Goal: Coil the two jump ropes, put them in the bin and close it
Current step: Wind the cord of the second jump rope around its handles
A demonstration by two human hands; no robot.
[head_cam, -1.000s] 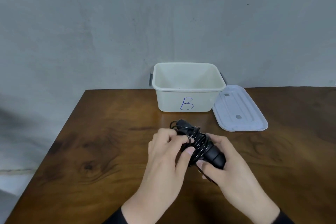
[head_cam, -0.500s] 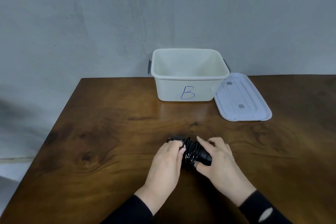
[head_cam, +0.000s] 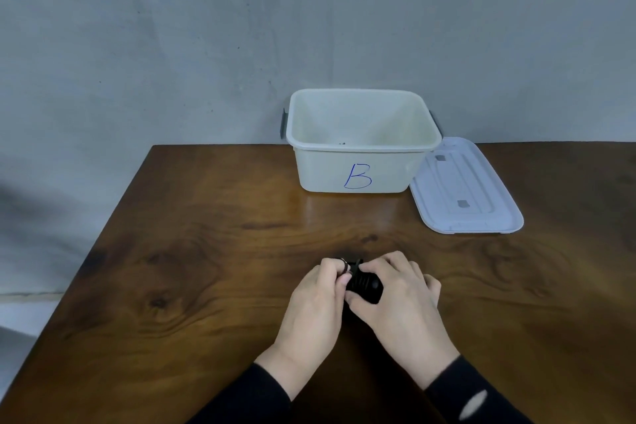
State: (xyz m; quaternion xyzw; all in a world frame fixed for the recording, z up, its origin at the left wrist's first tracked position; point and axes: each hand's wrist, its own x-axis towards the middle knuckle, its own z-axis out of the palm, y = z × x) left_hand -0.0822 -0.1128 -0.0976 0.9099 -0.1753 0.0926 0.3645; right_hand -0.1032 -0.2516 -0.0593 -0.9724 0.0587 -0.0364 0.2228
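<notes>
Lower centre of frame: two black sleeves [head_cam: 261,392] enter from the bottom edge, the right one with a pale oval mark near the cuff. Left hand [head_cam: 311,306] and right hand [head_cam: 399,299] meet just below mid-frame over a wooden table [head_cam: 172,268], both with fingers curled round one black coiled jump rope [head_cam: 364,286]. The bundle sits between the hands, low over or on the tabletop; contact with the wood cannot be told. Left fingers pinch the bundle's left end, and a thin loop of cord shows at their tips. Right thumb and fingers wrap the right side and underside of the bundle, where a rounded black handle end shows. Only one rope bundle is visible. Further back, upper centre: white open bin [head_cam: 358,179] standing on the table at its far edge, marked with a blue handwritten "B" on the near wall, grey latches on both sides, small dark specks on its floor. Just right of the bin, touching or nearly touching its base: pale lid [head_cam: 481,217] lying flat on the table. Behind everything, a grey wall [head_cam: 206,27].
</notes>
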